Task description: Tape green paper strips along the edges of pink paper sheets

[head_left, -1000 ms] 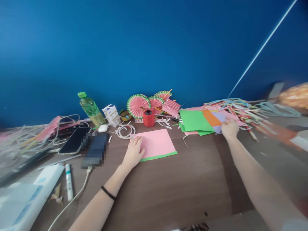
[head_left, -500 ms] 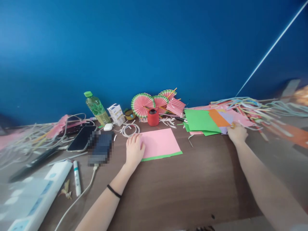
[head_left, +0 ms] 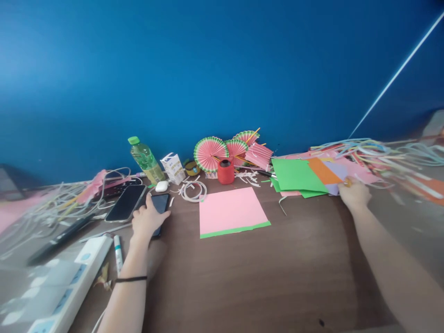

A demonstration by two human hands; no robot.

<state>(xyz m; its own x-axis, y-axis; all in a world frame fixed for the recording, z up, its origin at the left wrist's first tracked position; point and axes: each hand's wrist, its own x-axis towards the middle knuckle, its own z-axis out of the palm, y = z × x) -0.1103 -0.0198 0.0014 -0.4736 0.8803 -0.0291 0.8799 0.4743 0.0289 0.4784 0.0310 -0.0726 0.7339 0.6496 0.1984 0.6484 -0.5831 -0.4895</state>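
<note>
My left hand (head_left: 148,219) lies over a dark phone (head_left: 160,202), its fingers spread and covering much of the screen. To its right a pink sheet of paper (head_left: 232,210) with a green strip along the near edge lies flat on the table. At the right, my right hand (head_left: 354,194) rests with curled fingers against the edge of a purple sheet (head_left: 336,172); whether it pinches the paper is hidden. That sheet is among overlapping coloured papers, with a green sheet (head_left: 298,175) and an orange one (head_left: 322,170) beside it.
Paper fans (head_left: 211,153) and a red thread spool (head_left: 225,172) stand by the blue wall. Left of them are a green bottle (head_left: 147,162), a small carton (head_left: 173,168) and a second phone (head_left: 125,203). A power strip (head_left: 74,289) and marker (head_left: 118,253) lie near left.
My left hand has left the pink sheet and moved left onto the dark phone. My right hand stays at the purple paper. The view has shifted slightly.
</note>
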